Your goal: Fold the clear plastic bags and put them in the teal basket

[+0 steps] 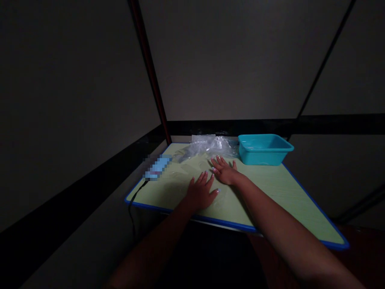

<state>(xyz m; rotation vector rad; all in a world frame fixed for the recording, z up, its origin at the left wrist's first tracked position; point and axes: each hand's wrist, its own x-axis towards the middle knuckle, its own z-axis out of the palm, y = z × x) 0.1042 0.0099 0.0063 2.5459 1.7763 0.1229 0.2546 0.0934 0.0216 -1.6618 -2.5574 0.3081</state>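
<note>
My left hand (199, 195) lies palm down near the front of the small table, its fingers spread. Just ahead and to the right, my right hand (224, 171) also rests flat with fingers apart. Beneath and around the hands, faint shiny outlines suggest a thin clear plastic sheet or bag (185, 171) spread flat on the tabletop; its exact edges are hard to make out. Beyond the fingertips sits a crumpled heap of clear plastic bags (210, 146). Neither hand grips anything.
A turquoise plastic basin (263, 157) stands at the table's back right. On the left edge lies a blurred-out, phone-like object (158, 167) with a dark strap (134, 196) hanging down. The pale green table (300, 208) has a blue rim, and dark walls (228, 60) stand close behind and left.
</note>
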